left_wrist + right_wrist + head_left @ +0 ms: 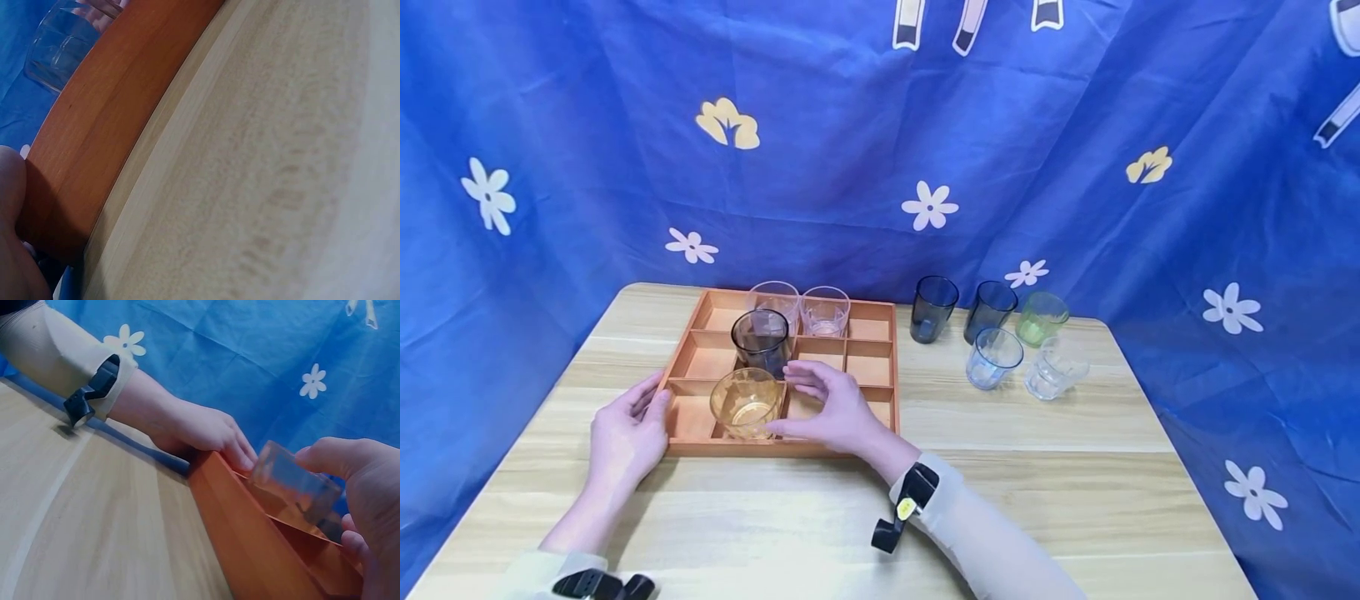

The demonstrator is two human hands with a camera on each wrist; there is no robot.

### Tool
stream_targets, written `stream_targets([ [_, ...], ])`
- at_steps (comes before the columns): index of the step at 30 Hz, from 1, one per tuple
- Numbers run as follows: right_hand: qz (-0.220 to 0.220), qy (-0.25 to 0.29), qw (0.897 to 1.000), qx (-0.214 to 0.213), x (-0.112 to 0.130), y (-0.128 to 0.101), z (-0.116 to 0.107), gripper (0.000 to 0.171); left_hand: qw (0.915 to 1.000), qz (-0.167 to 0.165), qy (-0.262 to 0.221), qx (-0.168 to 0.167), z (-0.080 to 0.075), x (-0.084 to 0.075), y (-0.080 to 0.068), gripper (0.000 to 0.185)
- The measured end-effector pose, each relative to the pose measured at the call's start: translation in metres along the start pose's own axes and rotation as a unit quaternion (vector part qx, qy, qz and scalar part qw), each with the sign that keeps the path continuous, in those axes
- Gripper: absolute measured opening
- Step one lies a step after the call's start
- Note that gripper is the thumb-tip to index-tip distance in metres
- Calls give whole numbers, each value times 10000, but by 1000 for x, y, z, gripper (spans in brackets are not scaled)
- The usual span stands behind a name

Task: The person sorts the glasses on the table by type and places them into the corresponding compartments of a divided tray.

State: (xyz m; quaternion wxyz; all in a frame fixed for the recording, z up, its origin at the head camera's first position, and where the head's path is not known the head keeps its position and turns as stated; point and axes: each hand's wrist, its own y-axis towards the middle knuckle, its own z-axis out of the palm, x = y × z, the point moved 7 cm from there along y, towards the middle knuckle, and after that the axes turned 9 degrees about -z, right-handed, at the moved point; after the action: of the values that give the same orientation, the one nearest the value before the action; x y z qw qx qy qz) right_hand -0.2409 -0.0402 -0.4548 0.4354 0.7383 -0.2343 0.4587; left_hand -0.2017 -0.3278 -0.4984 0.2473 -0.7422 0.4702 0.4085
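Note:
An amber glass [747, 408] stands in the front row of a wooden compartment tray [782, 448]. My right hand [838, 408] is at its right side, thumb at the glass's lower front and fingers spread toward a dark glass [762, 346] just behind. In the right wrist view the right thumb [328, 456] overlaps the glass's edge. At the tray's front left corner, my left hand [628, 429] grips the side wall; the right wrist view shows its fingers [240, 453] reaching over the edge. Two clear glasses, one left [775, 302] and one right [825, 315], stand in the back row.
Right of the tray stand two tall dark glasses [933, 312] [990, 308], a green glass [1042, 319], a pale blue glass [992, 360] and a clear glass [1054, 371]. A blue curtain [835, 167] hangs behind the wooden table [1000, 450].

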Motion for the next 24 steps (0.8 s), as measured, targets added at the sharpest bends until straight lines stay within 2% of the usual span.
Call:
stream_targets([
  [7, -34, 131, 9998, -122, 6, -7, -26, 77, 9999, 55, -4, -94, -1, 0, 0, 45],
  [18, -102, 111, 9986, -502, 11, -28, -76, 72, 10000, 5, 23, -68, 0, -1, -1, 45],
  [24, -41, -151, 9969, -775, 15, -38, -102, 73, 10000, 15, 12, -58, 1, -1, -2, 46],
])
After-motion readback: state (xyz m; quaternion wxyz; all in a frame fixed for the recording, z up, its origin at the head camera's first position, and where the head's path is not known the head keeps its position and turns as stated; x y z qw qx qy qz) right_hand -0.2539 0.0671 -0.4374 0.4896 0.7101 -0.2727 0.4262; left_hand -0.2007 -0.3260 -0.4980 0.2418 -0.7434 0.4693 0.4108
